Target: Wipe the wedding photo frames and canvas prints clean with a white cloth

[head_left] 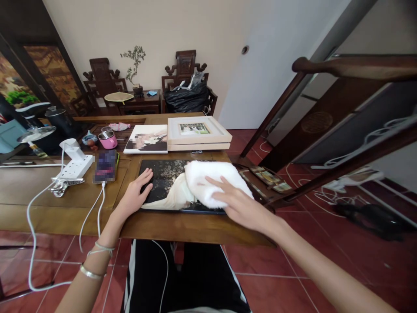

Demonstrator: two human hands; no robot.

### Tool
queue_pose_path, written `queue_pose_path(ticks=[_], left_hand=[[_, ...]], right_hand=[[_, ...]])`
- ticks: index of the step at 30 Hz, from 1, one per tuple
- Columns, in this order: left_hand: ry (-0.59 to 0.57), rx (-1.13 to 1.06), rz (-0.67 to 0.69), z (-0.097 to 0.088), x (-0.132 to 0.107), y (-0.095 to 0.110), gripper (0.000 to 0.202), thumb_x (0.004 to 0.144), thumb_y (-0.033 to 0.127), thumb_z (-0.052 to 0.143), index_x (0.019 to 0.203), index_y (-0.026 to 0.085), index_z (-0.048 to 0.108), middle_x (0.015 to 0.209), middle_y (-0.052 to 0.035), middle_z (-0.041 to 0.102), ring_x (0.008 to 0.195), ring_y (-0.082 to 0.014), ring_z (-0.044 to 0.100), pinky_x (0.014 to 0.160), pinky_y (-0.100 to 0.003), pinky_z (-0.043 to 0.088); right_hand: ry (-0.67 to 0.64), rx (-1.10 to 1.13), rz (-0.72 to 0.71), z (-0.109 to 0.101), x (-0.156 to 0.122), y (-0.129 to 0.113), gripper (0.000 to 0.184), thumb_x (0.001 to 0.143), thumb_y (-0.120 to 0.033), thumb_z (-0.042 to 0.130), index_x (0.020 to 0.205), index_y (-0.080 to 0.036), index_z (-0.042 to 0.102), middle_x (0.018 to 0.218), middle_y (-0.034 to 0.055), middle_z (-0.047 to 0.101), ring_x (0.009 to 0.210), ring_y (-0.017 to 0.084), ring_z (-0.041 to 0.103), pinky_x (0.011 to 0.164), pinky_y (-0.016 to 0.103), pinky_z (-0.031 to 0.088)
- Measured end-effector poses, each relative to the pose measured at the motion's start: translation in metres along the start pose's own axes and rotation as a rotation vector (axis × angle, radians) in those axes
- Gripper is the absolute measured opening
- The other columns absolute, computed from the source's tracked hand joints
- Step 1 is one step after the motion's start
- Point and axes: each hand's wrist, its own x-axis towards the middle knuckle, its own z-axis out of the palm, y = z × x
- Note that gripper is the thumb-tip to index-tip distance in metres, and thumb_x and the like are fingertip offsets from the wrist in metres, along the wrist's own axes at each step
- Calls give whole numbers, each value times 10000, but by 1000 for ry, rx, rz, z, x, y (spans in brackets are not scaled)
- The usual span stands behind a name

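Tabletop (189,227): one white cloth (203,188), two hands (138,191) (239,206)

On the tabletop (182,226), a phone (105,167) lies just beside a white power strip (78,168), near a pink cup (109,141). By the far wall (146,21), a potted tree (136,55) stands between two carved wooden chairs (186,64), the right one holding a black plastic bag (185,99)

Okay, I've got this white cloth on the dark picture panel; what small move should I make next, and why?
I'd probably slide the white cloth toward your left hand: your right hand has it over the panel's right part, the middle is uncovered, and your left hand rests at the left edge.
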Motion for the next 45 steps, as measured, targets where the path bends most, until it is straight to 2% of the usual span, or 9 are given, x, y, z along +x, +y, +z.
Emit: queue_pose_path(ticks=[5, 9, 15, 20, 24, 32, 37, 41, 45], left_hand=[[5, 21, 8, 4, 0, -3, 463, 931, 389, 418, 1300, 141, 548, 1430, -121, 452, 1369, -244, 359, 1142, -462, 274], [-8, 31, 13, 4, -1, -5, 464, 944, 390, 393, 1289, 126, 555, 1432, -129, 449, 1373, -238, 353, 1146, -452, 267], [-27, 41, 30, 0, -1, -6, 460, 940, 405, 406, 1302, 156, 542, 1451, -108, 429, 1377, -238, 347, 1142, -467, 271], [-28, 36, 29, -1, 0, -6, 459, 937, 410, 416, 1295, 157, 551, 1448, -114, 431, 1372, -244, 354, 1142, -474, 271], [-7, 42, 22, 0, 0, -5, 449, 937, 399, 417, 1279, 150, 566, 1435, -119, 450, 1365, -242, 369, 1138, -461, 285], [5, 39, 11, 3, -1, -4, 449, 937, 377, 409, 1282, 132, 561, 1435, -127, 449, 1365, -240, 369, 1142, -450, 280], [-4, 60, 18, 4, -1, -3, 478, 939, 376, 399, 1285, 85, 553, 1433, -154, 445, 1367, -246, 366, 1147, -430, 275], [-10, 81, 40, 2, -1, -3, 465, 942, 362, 395, 1291, 95, 545, 1433, -145, 446, 1364, -241, 372, 1139, -447, 289], [-13, 88, 50, 1, -1, -5, 465, 938, 363, 409, 1290, 91, 545, 1432, -144, 448, 1360, -238, 380, 1135, -443, 301]], right_hand=[[-70, 20, -68, 8, -60, -53, 424, 561, 67, 341, 754, -200, 608, 1470, 31, 405, 1428, 245, 145, 1143, 618, 109], [-77, 33, -107, 7, -68, -61, 407, 540, 67, 348, 701, -202, 607, 1454, 20, 425, 1419, 256, 177, 1140, 625, 122], [-37, 47, -40, -6, -17, -10, 488, 556, 30, 353, 860, -197, 659, 1469, 50, 405, 1397, 241, 261, 1149, 536, 203], [16, -46, 15, -6, 32, 50, 529, 615, 0, 351, 1007, -190, 652, 1312, 83, 582, 1301, 290, 437, 1054, 537, 355], [46, -85, 66, -4, 46, 71, 503, 650, -17, 354, 1044, -163, 631, 1104, 113, 677, 1158, 311, 565, 978, 517, 429], [45, -6, -63, 8, -21, -5, 481, 570, 60, 341, 874, -174, 631, 1451, 88, 435, 1410, 240, 225, 1149, 562, 167], [-2, -25, -145, 13, -62, -53, 404, 577, 86, 341, 731, -169, 614, 1452, 87, 427, 1421, 284, 156, 1117, 644, 165], [-26, -42, -174, 12, -51, -44, 430, 567, 90, 345, 771, -166, 625, 1450, 94, 431, 1418, 290, 159, 1109, 649, 171], [-17, -51, -93, 7, -5, -7, 523, 563, 85, 345, 934, -148, 631, 1435, 146, 443, 1406, 277, 211, 1116, 603, 204]])
